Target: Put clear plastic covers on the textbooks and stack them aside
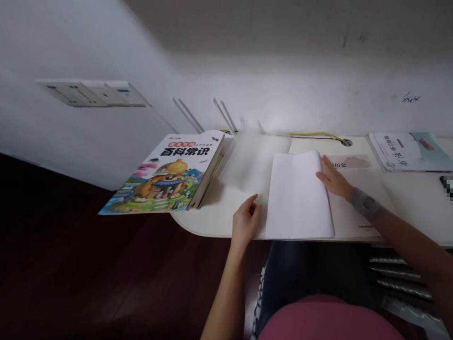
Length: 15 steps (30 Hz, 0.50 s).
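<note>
A book with a pale cover [354, 203] lies on the white desk, its printed title partly hidden. White paper [299, 198], which looks folded, covers the book's left part. My right hand [334, 179] rests flat with fingers stretched on the paper's right edge and the cover. Left of the paper, a thin translucent sheet [247, 160] is smeared by motion and stands partly raised. My left hand [246, 218] is just below that sheet, near the desk's front edge. Its fingers are loosely curled, thumb apart from the index finger, with nothing visible between them.
At the left end, a stack of books topped by a colourful book [166, 177] overhangs the rounded desk [208, 222]. More booklets [410, 151] lie at the back right. A yellow cable [311, 133] runs along the wall; a socket panel [95, 93] is on the left wall.
</note>
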Each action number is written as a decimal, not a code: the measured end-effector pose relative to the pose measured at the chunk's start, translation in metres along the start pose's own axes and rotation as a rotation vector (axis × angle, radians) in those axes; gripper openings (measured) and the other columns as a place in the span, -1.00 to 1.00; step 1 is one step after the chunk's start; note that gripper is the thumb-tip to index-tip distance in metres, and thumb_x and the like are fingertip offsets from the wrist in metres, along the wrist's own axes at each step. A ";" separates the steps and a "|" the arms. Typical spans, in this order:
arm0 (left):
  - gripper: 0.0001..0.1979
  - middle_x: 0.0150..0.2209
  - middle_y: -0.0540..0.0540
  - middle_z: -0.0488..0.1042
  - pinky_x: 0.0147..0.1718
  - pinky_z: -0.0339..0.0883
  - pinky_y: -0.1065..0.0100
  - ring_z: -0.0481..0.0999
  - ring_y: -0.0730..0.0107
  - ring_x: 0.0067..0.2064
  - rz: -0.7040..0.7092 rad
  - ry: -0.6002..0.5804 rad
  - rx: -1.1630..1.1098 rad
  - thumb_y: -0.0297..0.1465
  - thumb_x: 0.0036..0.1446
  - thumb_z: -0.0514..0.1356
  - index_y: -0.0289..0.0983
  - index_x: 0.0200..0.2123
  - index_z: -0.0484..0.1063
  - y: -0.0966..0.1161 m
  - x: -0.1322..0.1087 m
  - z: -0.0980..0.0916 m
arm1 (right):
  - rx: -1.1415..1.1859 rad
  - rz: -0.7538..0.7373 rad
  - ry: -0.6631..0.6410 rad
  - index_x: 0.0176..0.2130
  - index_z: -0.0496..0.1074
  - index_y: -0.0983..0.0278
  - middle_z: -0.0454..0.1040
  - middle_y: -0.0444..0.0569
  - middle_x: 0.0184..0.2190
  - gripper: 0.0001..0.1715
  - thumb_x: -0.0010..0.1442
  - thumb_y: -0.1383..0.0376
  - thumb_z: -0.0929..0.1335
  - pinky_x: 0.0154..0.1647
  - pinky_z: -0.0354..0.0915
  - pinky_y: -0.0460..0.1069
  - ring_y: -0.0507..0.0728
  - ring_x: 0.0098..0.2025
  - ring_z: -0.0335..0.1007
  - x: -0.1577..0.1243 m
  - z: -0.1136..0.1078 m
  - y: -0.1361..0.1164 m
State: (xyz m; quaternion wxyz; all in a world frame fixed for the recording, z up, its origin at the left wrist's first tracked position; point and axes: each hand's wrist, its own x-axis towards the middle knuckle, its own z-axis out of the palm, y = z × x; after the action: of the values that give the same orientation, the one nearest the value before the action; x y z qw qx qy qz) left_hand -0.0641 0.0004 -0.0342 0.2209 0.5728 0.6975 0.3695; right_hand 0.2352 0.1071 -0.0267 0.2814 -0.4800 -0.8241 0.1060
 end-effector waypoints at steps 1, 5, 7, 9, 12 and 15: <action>-0.51 -0.40 -0.04 0.44 -0.30 0.34 0.33 0.40 0.42 -0.42 -0.001 0.007 0.006 -0.22 0.04 0.07 -0.33 0.01 0.39 0.001 0.000 0.000 | 0.025 0.078 -0.002 0.31 -0.10 0.41 -0.01 0.27 0.29 -0.20 0.29 -0.04 0.03 0.26 -0.01 0.26 0.28 0.33 -0.16 0.010 0.009 0.009; -0.48 -0.40 -0.04 0.46 -0.32 0.34 0.35 0.41 0.42 -0.43 -0.032 0.006 -0.008 -0.20 0.03 0.08 -0.34 0.03 0.38 0.003 -0.001 -0.002 | 0.039 0.161 -0.004 0.29 -0.07 0.43 -0.01 0.29 0.28 -0.14 0.26 -0.10 0.03 0.26 -0.03 0.25 0.30 0.32 -0.16 0.025 0.038 0.020; -0.48 -0.39 -0.04 0.46 -0.33 0.34 0.36 0.41 0.42 -0.43 -0.044 -0.001 -0.032 -0.20 0.03 0.08 -0.35 0.03 0.38 0.004 -0.001 -0.003 | -0.019 0.149 -0.004 0.28 -0.03 0.42 -0.01 0.28 0.29 -0.15 0.26 -0.10 0.05 0.25 -0.03 0.26 0.31 0.32 -0.15 0.022 0.044 0.015; -0.48 -0.39 -0.05 0.47 -0.34 0.34 0.36 0.41 0.43 -0.43 -0.061 -0.008 -0.063 -0.19 0.04 0.08 -0.34 0.02 0.39 0.003 -0.001 -0.004 | -0.093 0.144 -0.017 0.26 0.00 0.47 0.00 0.32 0.28 -0.16 0.25 -0.07 0.08 0.25 -0.04 0.28 0.34 0.32 -0.14 0.018 0.045 0.011; -0.50 -0.38 -0.06 0.47 -0.35 0.35 0.36 0.42 0.42 -0.42 -0.099 -0.011 -0.104 -0.19 0.04 0.09 -0.35 0.00 0.40 0.002 0.000 -0.004 | -0.181 0.148 -0.023 0.24 0.04 0.54 0.00 0.39 0.27 -0.18 0.24 -0.01 0.14 0.24 -0.04 0.27 0.38 0.30 -0.11 0.016 0.045 0.008; -0.50 -0.38 -0.08 0.48 -0.35 0.36 0.34 0.44 0.39 -0.40 -0.110 -0.012 -0.122 -0.19 0.04 0.09 -0.34 0.00 0.41 0.000 -0.001 -0.003 | -0.215 0.128 -0.006 0.24 0.04 0.52 0.01 0.36 0.27 -0.21 0.24 0.03 0.15 0.23 -0.03 0.28 0.38 0.30 -0.10 0.016 0.045 0.008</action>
State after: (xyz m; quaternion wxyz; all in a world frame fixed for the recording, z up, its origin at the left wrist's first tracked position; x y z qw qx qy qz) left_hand -0.0665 -0.0011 -0.0325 0.2794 0.5213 0.7028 0.3953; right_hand 0.2092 0.1289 -0.0612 0.2186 -0.5587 -0.7993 0.0363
